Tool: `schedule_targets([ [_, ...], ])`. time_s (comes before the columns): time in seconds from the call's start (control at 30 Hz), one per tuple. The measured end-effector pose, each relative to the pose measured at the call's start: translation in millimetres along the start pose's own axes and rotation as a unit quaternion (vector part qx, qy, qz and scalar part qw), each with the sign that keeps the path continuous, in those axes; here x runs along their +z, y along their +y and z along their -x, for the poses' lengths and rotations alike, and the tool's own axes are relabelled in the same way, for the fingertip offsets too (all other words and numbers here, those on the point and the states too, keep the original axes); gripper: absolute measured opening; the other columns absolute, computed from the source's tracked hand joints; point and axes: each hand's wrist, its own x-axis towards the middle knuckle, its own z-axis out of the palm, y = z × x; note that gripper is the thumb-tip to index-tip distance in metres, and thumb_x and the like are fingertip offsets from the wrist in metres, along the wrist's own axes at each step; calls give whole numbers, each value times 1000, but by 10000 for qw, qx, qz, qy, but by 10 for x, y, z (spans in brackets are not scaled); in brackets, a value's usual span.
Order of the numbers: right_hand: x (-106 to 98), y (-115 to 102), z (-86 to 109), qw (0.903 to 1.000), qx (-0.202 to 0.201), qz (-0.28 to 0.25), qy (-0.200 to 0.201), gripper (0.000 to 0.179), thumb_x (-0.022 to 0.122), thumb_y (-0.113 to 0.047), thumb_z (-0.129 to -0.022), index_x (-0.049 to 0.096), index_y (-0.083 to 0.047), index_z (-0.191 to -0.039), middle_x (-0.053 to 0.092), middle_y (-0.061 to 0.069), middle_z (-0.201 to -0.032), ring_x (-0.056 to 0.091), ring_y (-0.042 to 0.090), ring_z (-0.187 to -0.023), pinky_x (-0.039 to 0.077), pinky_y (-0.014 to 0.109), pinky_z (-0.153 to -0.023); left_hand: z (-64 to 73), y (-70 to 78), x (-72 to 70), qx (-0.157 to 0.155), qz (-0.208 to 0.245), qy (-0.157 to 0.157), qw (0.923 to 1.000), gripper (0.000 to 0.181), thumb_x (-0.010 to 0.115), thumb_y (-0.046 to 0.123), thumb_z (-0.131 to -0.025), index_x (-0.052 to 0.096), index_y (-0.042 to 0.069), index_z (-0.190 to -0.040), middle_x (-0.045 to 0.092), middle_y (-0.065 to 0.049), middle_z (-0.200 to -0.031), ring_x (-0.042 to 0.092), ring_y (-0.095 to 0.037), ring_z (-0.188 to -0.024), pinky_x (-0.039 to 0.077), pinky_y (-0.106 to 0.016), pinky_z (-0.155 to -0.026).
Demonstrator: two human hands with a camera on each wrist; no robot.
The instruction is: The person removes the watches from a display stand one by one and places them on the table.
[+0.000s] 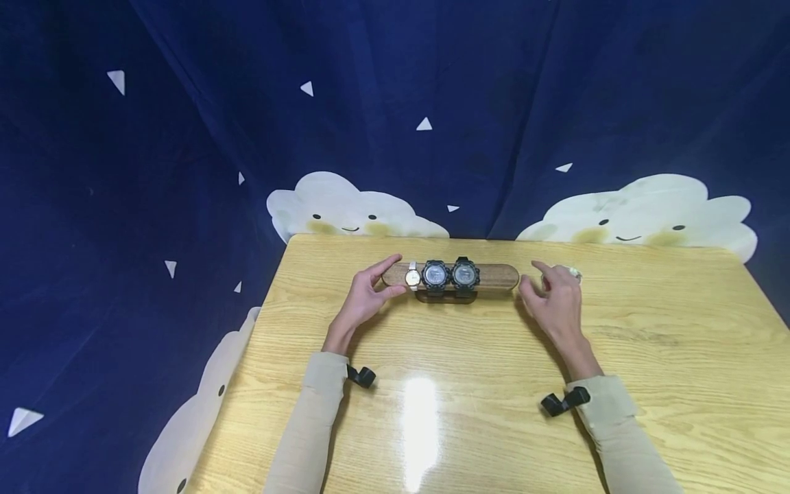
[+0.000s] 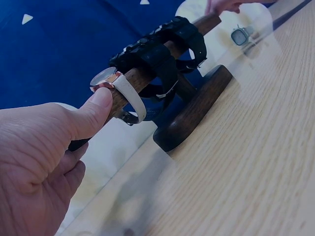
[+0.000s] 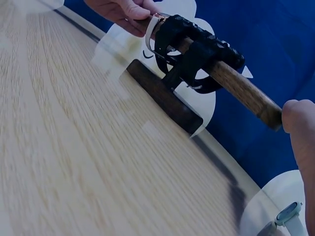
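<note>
A dark wooden watch stand point(image 1: 498, 276) with a long bar on a short foot stands on the table. The bar carries a white-strapped watch point(image 1: 413, 277) at the left and two chunky black watches, one left point(image 1: 435, 274) and one right point(image 1: 465, 274). With thumb and fingers, my left hand point(image 1: 365, 293) grips the bar's left end, close beside the white-strapped watch. Just off the bar's right end is my right hand point(image 1: 557, 302), its thumb and forefinger apart and nothing seen between them. A pale watch point(image 3: 288, 215) lies behind that hand, mostly covered by it in the head view.
The light wooden table point(image 1: 481, 405) meets a dark blue curtain point(image 1: 395, 103) with white clouds and triangles along its back and left edges. A black camera mount sits on each wrist, left point(image 1: 363, 376) and right point(image 1: 564, 401).
</note>
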Motion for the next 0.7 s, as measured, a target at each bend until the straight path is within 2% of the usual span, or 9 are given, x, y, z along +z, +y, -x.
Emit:
schedule_targets([
  [0.17,-3,-65,-39,9993,-331,-198,27,33,69,-17,-87,76,8,-108,47,14,-63,39,24,-62,34,39,-68,0,-2,-8,136,-26,29,9999,67,80,3,-88,56,6,-150,52,-10,-157,43,-26,-149,30,-41,-127],
  [0.3,18,-121,-63,9977,-537,-391,97,33,69,-18,-86,77,7,-107,48,13,-63,40,24,-63,35,40,-69,3,-8,-12,193,32,21,9998,66,81,5,-89,55,5,-150,52,-10,-157,44,-26,-149,30,-42,-127],
  [0.7,34,-233,-52,9969,-658,-314,-310,36,69,-20,-87,76,7,-108,48,11,-66,41,25,-65,32,39,-69,-6,-3,-3,121,72,3,9999,69,81,1,-87,54,4,-151,50,-13,-158,43,-30,-149,30,-43,-127],
])
